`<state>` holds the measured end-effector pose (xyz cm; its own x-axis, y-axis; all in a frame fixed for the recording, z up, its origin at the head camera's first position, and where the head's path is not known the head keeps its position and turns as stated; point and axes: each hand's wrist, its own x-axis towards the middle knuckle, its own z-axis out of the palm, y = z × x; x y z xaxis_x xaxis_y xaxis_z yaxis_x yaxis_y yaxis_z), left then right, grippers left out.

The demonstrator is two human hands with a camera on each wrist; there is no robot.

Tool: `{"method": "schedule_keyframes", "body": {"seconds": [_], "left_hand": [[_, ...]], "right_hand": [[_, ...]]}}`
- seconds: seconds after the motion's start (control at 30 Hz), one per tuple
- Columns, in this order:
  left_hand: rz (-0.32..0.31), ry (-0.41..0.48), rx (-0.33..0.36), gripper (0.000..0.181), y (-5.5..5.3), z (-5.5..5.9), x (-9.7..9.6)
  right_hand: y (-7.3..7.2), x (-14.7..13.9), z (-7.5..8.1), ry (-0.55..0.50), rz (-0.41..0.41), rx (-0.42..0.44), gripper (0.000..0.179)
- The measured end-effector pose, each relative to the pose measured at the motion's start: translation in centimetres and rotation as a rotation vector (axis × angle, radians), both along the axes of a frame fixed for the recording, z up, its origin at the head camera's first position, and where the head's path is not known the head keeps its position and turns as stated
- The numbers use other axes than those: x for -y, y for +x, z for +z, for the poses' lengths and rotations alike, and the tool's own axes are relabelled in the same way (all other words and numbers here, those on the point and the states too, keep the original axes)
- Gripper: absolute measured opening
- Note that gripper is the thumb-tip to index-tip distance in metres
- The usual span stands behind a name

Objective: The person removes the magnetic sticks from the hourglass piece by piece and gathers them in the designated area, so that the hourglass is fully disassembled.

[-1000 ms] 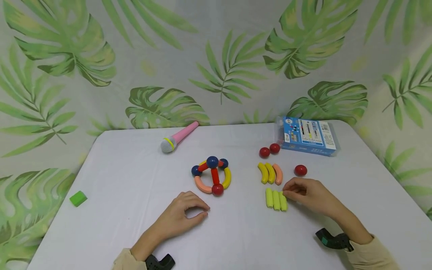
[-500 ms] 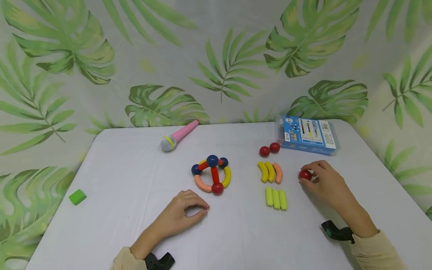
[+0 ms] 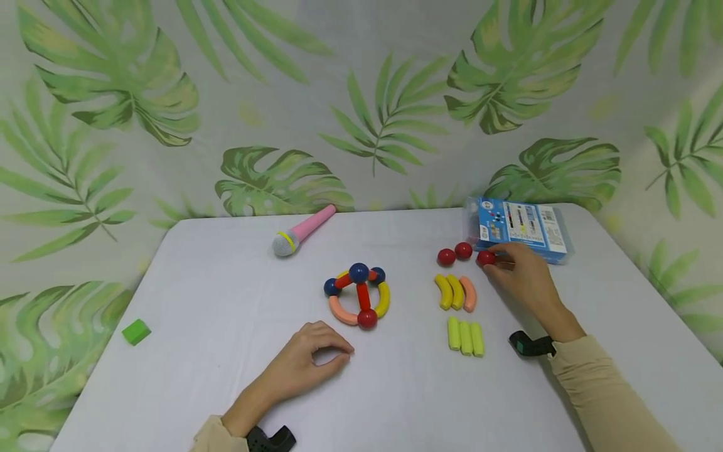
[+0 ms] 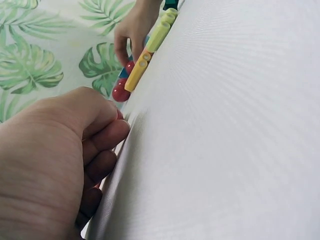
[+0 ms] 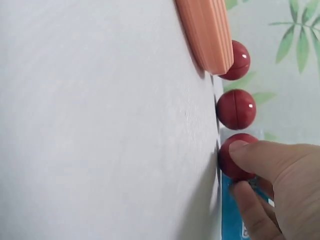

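Observation:
My right hand (image 3: 524,276) pinches a red ball (image 3: 485,258) between thumb and fingers, just in front of the blue box (image 3: 522,226). In the right wrist view the thumb lies across this ball, and a second red ball (image 5: 236,109) sits beside it. Another red ball (image 3: 446,257) stands a little further left. My left hand (image 3: 302,361) rests on the white table with loosely curled fingers and holds nothing. Beyond it stands a frame of coloured rods and balls (image 3: 363,296), with blue balls, a red ball, red straight rods and curved yellow and orange ones.
Curved yellow rods (image 3: 443,292) and an orange one (image 3: 468,294) lie in a row, with three light green rods (image 3: 465,337) nearer me. A pink toy microphone (image 3: 305,230) lies at the back, a green block (image 3: 136,332) at the left. A leaf-print cloth hangs behind the table.
My right hand has left the light green rods, taken hold of the lone red ball and moved it back and left, beside the other two. The left hand stays in place.

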<state>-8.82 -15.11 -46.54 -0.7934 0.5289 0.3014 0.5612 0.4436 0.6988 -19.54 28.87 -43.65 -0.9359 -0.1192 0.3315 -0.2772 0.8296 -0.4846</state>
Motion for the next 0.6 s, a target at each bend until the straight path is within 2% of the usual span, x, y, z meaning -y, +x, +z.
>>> {"method": "schedule_keyframes", "body": {"seconds": [0.13, 0.27, 0.4, 0.6], "left_hand": [[-0.004, -0.004, -0.001, 0.018, -0.01, -0.12, -0.17], [-0.002, -0.005, -0.009, 0.017, -0.05, -0.15, -0.19], [-0.005, -0.008, -0.016, 0.017, -0.1, -0.14, -0.12], [-0.001, -0.006, -0.017, 0.018, -0.11, -0.11, 0.04]], "right_hand": [[-0.67, 0.15, -0.23, 0.002, -0.008, -0.023, 0.038], [-0.93, 0.1, -0.22, -0.006, -0.019, -0.002, 0.042], [-0.82, 0.07, 0.09, 0.004, -0.035, 0.033, 0.044], [-0.45, 0.28, 0.73, 0.019, -0.012, 0.06, 0.043]]}}
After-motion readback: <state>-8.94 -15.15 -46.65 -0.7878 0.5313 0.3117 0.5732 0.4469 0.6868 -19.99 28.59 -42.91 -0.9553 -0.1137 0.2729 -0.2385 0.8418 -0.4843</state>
